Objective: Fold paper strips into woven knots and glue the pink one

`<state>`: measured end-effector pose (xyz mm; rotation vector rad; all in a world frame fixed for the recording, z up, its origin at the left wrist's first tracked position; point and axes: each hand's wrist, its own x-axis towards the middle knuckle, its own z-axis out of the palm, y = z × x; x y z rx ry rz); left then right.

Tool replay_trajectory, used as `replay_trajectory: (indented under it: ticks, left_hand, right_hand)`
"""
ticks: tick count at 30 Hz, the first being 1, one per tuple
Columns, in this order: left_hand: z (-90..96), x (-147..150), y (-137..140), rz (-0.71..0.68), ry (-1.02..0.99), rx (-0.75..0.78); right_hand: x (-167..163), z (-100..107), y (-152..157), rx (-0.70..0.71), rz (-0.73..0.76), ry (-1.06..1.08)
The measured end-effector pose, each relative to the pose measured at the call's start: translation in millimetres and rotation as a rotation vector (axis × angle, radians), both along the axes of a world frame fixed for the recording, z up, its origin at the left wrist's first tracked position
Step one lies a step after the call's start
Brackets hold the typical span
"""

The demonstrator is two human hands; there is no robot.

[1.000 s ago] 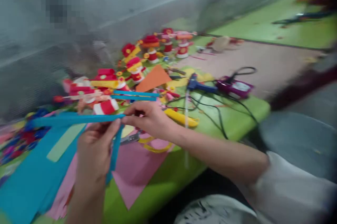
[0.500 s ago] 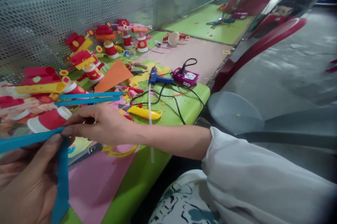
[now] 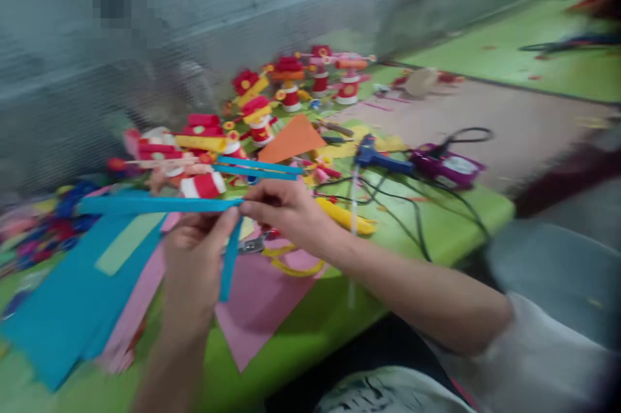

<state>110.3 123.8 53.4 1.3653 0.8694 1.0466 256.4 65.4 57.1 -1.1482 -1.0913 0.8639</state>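
Both hands meet at the corner of bent blue paper strips. One length runs out to the left; another hangs down between the hands. My left hand pinches the strip near the bend from below. At the same corner, the thumb and fingers of my right hand are closed on the strip. Just above the right hand are two thin blue strips; whether it touches them I cannot tell. Scissors with yellow handles lie under the right wrist on a pink paper sheet.
Blue paper sheets lie at left. Several red and yellow paper figures stand along the perforated panel. A blue glue gun, a purple power strip, trailing cables and a yellow cutter are on the right.
My view has swung left, so the hands and table items appear further right. The blue sheets at left have come into view. Both hands keep their pinch on the strip.
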Motion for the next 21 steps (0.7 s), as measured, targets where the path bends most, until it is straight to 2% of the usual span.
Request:
replay_trajectory:
  ticks: [3, 8, 11, 15, 17, 21]
  left_hand:
    - [5.0, 3.6, 2.3, -0.126, -0.010, 0.002]
    - [6.7, 1.8, 3.7, -0.148, -0.074, 0.008]
    - [5.9, -0.1, 6.7, -0.179, -0.175, -0.112]
    - [7.1, -2.5, 10.5, -0.362, -0.290, -0.325]
    - [8.5, -3.3, 10.0, -0.414, -0.274, -0.338]
    - [8.9, -3.9, 8.5, -0.376, -0.246, -0.329]
  right_hand:
    - [2.5, 1.4, -1.0, -0.024, 0.006, -0.027]
    - [5.5, 2.6, -0.7, -0.045, -0.054, -0.039]
    - [6.7, 2.2, -1.4, -0.049, -0.014, 0.029]
    - [9.0, 0.6, -2.5, -0.025, 0.097, 0.149]
    - [9.7, 0.1, -2.6, -0.039, 0.129, 0.157]
    - [9.4, 0.0, -2.5, -0.064, 0.124, 0.107]
